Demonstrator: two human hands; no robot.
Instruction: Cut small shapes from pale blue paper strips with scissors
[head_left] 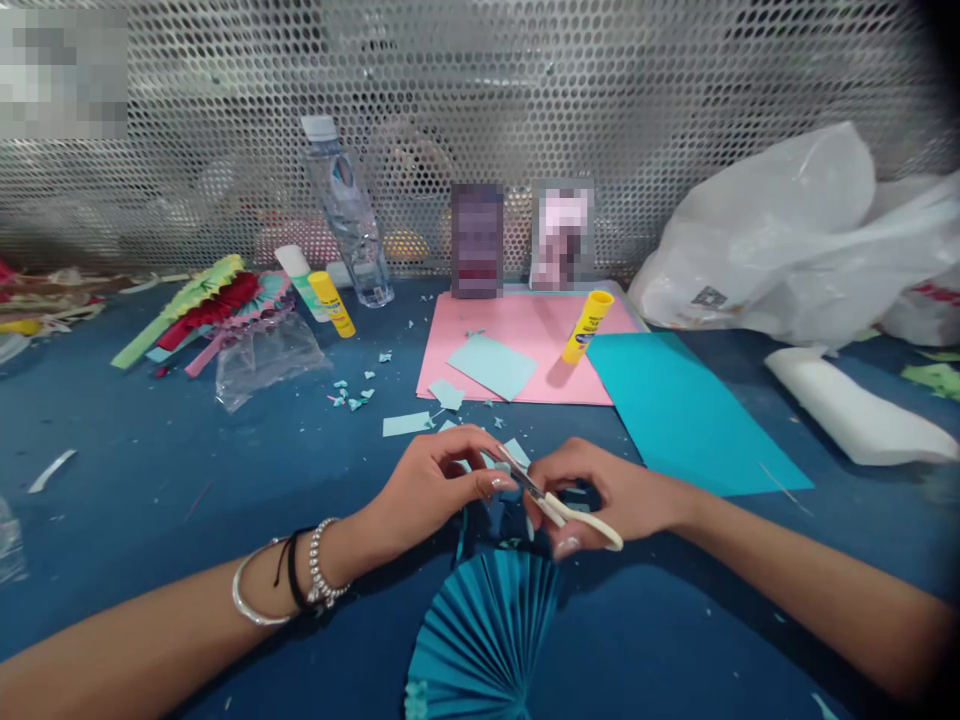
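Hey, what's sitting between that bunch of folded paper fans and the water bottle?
In the head view, a white-capped tube and a yellow glue stick are between the paper fans and the water bottle.

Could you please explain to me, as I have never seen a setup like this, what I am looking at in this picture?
Certainly. There is no machine here: a person works with two bare hands, and the single picture comes from a camera worn on their head, looking forward and down. The right hand holds scissors with pale handles. The left hand has its fingertips beside the blades; what it may be pinching is too small to tell. Nearer the camera lies a pleated blue fan. On the dark blue table are also pink paper, a bright blue sheet, a clear bottle and a white plastic bag.
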